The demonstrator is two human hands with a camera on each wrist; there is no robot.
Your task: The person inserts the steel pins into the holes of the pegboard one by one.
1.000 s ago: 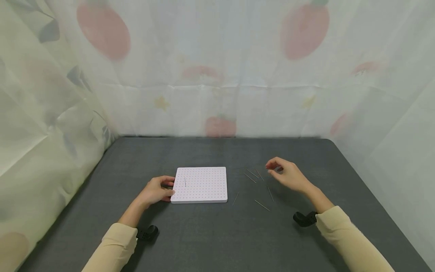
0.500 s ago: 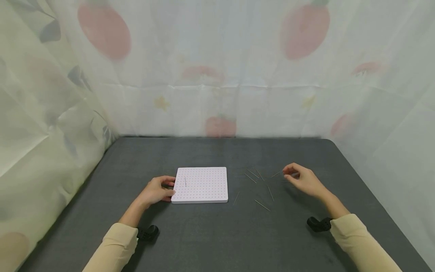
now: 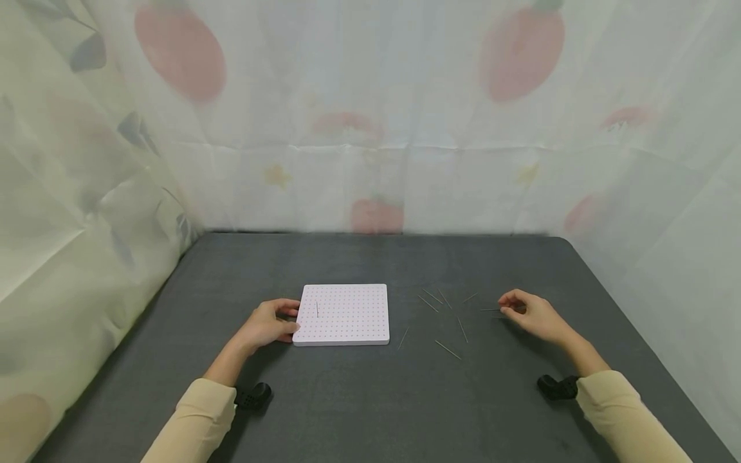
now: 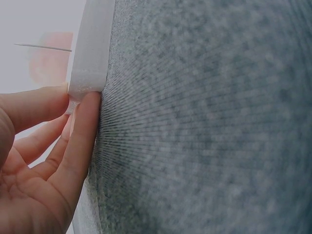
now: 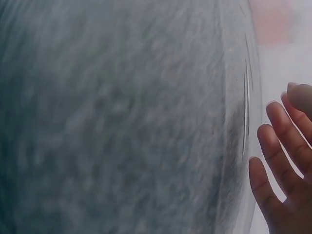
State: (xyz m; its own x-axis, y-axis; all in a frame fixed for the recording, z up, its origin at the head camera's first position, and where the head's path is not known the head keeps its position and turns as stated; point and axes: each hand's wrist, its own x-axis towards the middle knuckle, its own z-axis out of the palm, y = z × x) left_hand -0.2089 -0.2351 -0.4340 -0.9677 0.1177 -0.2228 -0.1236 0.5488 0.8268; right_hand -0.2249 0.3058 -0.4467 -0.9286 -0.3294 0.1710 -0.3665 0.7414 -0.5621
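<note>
My left hand [image 3: 263, 326] holds the left edge of a white pegboard [image 3: 353, 321] dotted with rows of small holes. In the left wrist view the thumb lies at the top edge of the board's corner [image 4: 90, 58] and a finger at its lower edge. One thin needle [image 3: 317, 310] stands upright in the board's left part. My right hand [image 3: 532, 315] hovers over the table at the right, its fingers loosely bent and holding nothing in the right wrist view. Just beside its fingertips lies a thin needle [image 3: 489, 310]; other needles [image 5: 246, 107] lie below the hand.
Several more needles lie scattered on the dark grey table [image 3: 370, 405] between the board and my right hand, among them a front one [image 3: 448, 350] and one close to the board [image 3: 402, 337]. A printed curtain [image 3: 370, 128] hangs behind the table's far edge.
My right hand has moved right and slightly nearer, away from the middle group of needles, uncovering a short needle and others at the right. The left hand stays on the board.
</note>
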